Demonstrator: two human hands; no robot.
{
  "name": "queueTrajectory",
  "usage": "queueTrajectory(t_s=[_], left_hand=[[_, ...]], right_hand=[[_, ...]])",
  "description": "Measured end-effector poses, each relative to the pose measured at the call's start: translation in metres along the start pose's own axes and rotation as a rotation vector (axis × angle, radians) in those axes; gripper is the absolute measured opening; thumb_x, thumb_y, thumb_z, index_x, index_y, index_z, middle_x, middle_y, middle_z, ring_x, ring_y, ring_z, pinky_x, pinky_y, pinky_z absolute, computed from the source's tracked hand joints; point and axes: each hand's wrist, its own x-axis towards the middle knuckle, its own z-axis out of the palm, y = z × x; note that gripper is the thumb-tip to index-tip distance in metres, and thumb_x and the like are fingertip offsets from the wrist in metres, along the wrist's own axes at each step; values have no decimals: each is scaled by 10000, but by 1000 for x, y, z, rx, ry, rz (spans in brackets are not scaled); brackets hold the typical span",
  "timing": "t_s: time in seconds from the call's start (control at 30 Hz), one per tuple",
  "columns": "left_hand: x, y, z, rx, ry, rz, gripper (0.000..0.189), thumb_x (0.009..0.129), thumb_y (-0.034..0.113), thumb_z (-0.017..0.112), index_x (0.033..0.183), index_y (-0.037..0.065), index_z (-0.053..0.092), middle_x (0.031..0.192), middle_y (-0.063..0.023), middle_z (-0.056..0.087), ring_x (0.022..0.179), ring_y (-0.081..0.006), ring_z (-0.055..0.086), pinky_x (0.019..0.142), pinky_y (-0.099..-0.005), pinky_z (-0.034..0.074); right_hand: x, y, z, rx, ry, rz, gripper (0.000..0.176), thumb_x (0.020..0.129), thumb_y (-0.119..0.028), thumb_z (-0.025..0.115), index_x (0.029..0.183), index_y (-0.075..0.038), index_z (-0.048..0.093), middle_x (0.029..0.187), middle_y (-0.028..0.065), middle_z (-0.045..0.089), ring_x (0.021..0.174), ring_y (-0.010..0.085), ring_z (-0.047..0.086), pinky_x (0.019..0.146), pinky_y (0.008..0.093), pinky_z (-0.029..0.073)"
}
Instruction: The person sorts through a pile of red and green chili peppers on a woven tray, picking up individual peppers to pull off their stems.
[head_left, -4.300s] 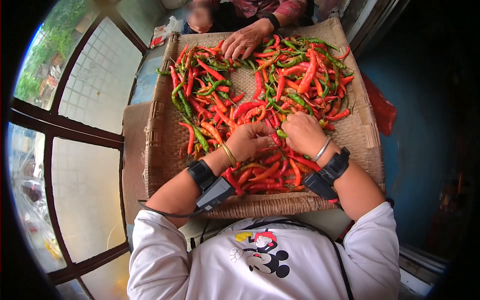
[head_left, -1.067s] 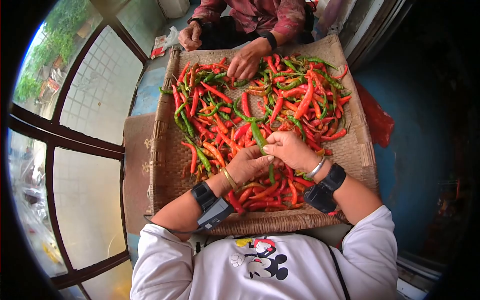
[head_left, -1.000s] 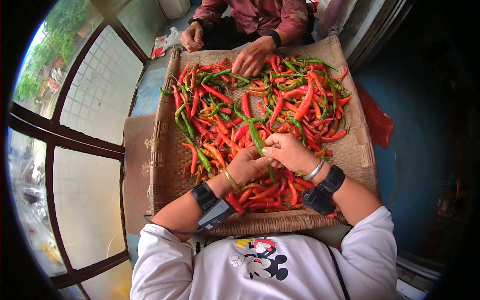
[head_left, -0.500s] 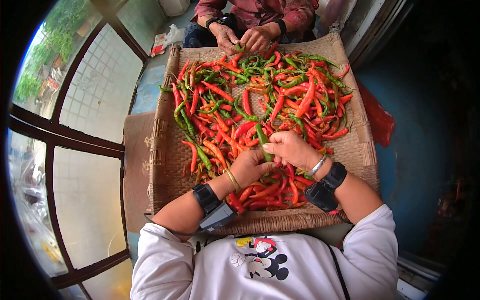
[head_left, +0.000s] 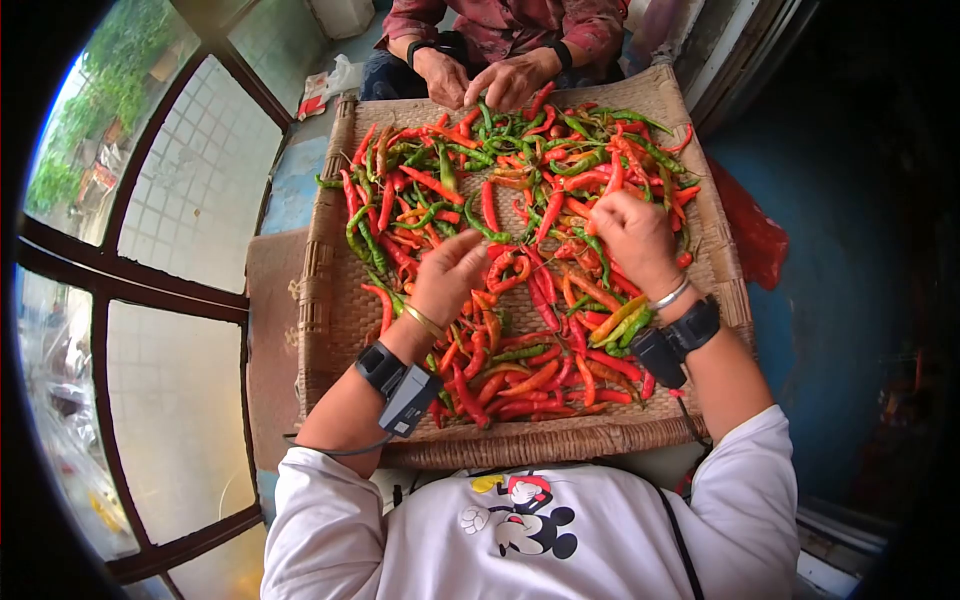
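My left hand (head_left: 449, 280) is over the left middle of a woven tray (head_left: 335, 375), fingers loosely apart, holding nothing. A thick green pepper (head_left: 446, 168) lies beyond it among the chilies. Farther right, my right hand (head_left: 636, 240) has its fingers closed on a red chili (head_left: 615, 172), whose upper part sticks out past the fingertips. Red, orange and green chilies spread over the far part of the tray, and a pile of mostly red chilies (head_left: 530, 380) lies along the near edge, between my forearms.
Across the tray sits another person in a red patterned shirt (head_left: 500, 35), both hands (head_left: 505, 80) at the far rim. Framed windows (head_left: 175, 390) stand at the left. A red bag (head_left: 750, 230) is beside the tray's right edge.
My hands have moved apart, the left going left and up, the right going right and forward. The thick green pepper has left them and lies at the upper left.
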Motion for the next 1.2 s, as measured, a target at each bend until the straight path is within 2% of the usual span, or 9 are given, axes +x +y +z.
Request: queueTrajectory(t_s=[0.13,0.27,0.47,0.57,0.63,0.87,0.97,1.07,1.2], left_hand=[[-9,-22,6,176,-310,-70,294,877,182,543,1111,5,537,848,-9,591,694,-82,549,604,-222,463],[-17,-17,13,304,-390,-182,266,873,180,550,1079,12,558,861,-13,595,739,-80,546,652,-231,469],[-18,-24,14,236,-378,-179,277,872,195,555,1087,20,556,845,-1,592,744,-75,550,662,-226,474],[-23,-22,21,67,-352,-82,290,870,208,561,1093,23,553,844,7,588,736,-70,545,661,-219,471],[-29,-13,28,-103,-340,-71,322,864,236,571,1113,33,547,834,33,583,681,-51,528,622,-193,456],[-35,-14,31,60,-525,-140,249,870,246,560,993,35,606,730,45,571,604,-20,477,538,-157,398],[-35,-14,29,52,-500,-169,226,879,245,542,921,40,626,693,35,578,593,-28,488,528,-158,392],[-31,-3,26,8,-427,-163,224,890,241,522,873,39,619,675,19,580,566,-43,487,517,-172,396],[-12,8,12,-144,-176,-53,248,913,259,472,950,45,590,717,-10,602,555,-49,494,504,-188,405]], right_hand=[[8,16,-21,-183,147,-131,118,769,-114,578,876,-64,572,733,120,603,670,287,600,575,369,473],[-1,35,-12,-469,-138,-229,367,772,-62,503,1122,-174,501,743,123,593,688,309,596,571,411,473],[-4,24,-3,-709,-211,-258,247,780,-79,492,1016,-139,529,647,98,552,595,274,591,508,378,468],[-11,-2,-8,-644,-163,-372,76,743,-93,521,818,-91,507,634,73,541,577,241,590,476,354,467],[-16,-18,-2,-602,-179,-394,74,734,-97,528,804,-92,505,630,68,537,575,233,590,481,351,469],[-38,-38,24,-636,-242,-559,96,714,-166,565,752,-99,507,615,40,534,582,189,588,511,304,467],[-38,-34,26,-583,-304,-526,131,717,-166,565,811,-85,524,651,48,534,594,193,588,509,304,465],[-27,-34,18,-430,-171,-517,197,720,-95,533,914,-68,549,645,45,511,569,201,547,513,320,453],[2,-11,-9,-668,35,-474,294,720,-64,558,1012,-55,525,792,86,506,789,241,510,674,341,445]])
